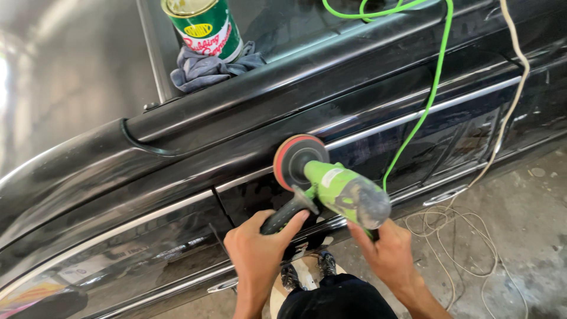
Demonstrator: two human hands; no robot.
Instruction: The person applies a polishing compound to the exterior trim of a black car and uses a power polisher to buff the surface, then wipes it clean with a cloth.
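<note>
A green electric polisher (339,190) with a red-rimmed round pad (295,159) presses flat against the glossy black side panel of a car (195,159), just below a chrome trim strip. My left hand (260,245) is shut on the polisher's black side handle (287,212). My right hand (387,251) grips the rear of the green body from below. A green power cord (434,88) runs from the tool up over the car.
A green tin with a gold lid (204,26) stands on a grey rag (209,68) on the car's top. A white cable (508,112) hangs down and coils on the dusty concrete floor (520,236). My shoes (304,272) show below.
</note>
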